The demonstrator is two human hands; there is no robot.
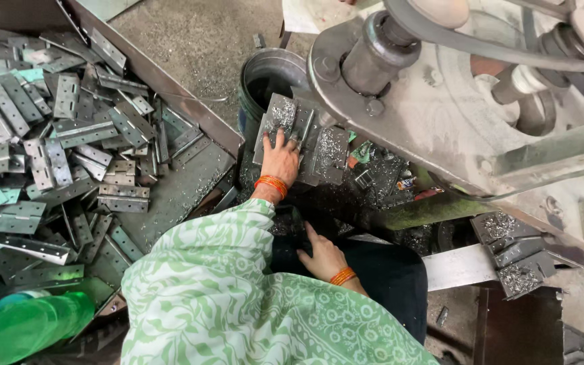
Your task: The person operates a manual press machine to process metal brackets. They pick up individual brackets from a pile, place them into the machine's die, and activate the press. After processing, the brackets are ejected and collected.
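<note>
My left hand point(280, 159) reaches forward and lies flat, fingers spread, on a pile of grey metal hinge plates point(326, 152) dusted with metal shavings, on the machine's bed. It presses on the top plate without closing around it. My right hand point(324, 257) rests palm down on the dark cloth of my lap point(386, 270), fingers loosely apart, holding nothing. Both wrists carry orange bangles. A green and white patterned sleeve point(204, 284) covers my left arm.
A big metal tray point(190, 189) at the left holds several loose hinge plates point(49, 135). A dark bucket point(268, 74) stands just beyond my left hand. A belt-driven machine point(441, 88) fills the upper right. More shaving-covered plates point(515, 257) lie at right; a green bottle point(28, 324) lies at bottom left.
</note>
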